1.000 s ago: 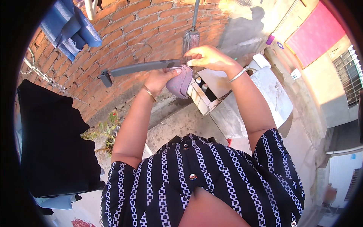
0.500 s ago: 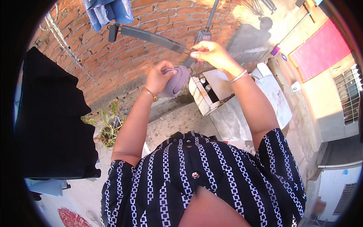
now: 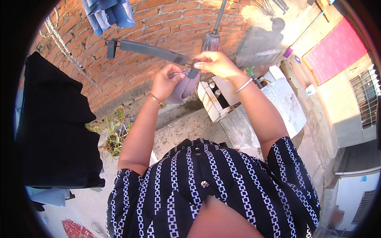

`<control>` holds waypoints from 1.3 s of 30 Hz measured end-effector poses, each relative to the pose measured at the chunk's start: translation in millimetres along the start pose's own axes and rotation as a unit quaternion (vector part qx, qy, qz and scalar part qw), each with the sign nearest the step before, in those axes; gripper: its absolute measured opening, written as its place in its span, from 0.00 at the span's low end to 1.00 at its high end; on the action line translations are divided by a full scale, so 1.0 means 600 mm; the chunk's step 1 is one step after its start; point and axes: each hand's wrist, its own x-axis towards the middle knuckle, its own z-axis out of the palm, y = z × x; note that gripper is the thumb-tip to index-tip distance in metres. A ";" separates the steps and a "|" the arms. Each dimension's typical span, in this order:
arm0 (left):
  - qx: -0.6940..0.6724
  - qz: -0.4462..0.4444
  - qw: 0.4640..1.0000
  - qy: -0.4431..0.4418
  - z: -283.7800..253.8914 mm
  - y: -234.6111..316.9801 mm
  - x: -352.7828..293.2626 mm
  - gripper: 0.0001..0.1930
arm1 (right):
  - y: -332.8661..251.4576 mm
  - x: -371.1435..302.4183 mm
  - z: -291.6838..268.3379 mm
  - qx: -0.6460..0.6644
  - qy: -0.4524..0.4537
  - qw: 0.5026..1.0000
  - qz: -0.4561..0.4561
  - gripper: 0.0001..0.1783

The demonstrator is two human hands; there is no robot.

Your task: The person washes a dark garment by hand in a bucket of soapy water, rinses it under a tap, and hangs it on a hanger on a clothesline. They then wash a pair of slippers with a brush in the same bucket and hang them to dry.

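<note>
My left hand pinches a folded greyish-purple cloth between thumb and fingers. With my right hand I grip a dark clip at the right end of a grey clip hanger. The clip overlaps the cloth's upper edge; whether its jaws are closed on the fabric I cannot tell. The hanger slants down from upper left to my hands. At its far left end is another dark clip with nothing in it, and a thin wire hook rises above the bar.
A brick wall stands ahead, with blue cloths and white rope hanging before it. Large black fabric hangs at the left above potted plants. A broom and a concrete washbasin are at the right.
My right hand has come down and slightly left, bringing the hanger's right clip over the cloth's edge. The hanger has shifted a little left and down. My left hand still holds the cloth.
</note>
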 end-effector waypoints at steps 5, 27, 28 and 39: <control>-0.054 -0.017 0.996 -0.063 -0.005 -0.011 -0.003 0.06 | -0.008 -0.013 -0.009 0.044 -0.053 0.996 0.064 0.19; -0.251 -0.100 0.957 0.103 -0.071 -0.018 0.002 0.10 | 0.019 -0.034 -0.101 0.031 -0.075 0.995 0.063 0.21; -0.272 -0.092 0.954 0.089 -0.063 -0.012 0.002 0.10 | 0.022 -0.034 -0.105 0.020 -0.076 0.994 0.070 0.21; -0.306 -0.083 0.938 0.141 0.004 -0.016 0.024 0.08 | -0.042 -0.013 -0.016 -0.213 0.262 0.921 -0.194 0.11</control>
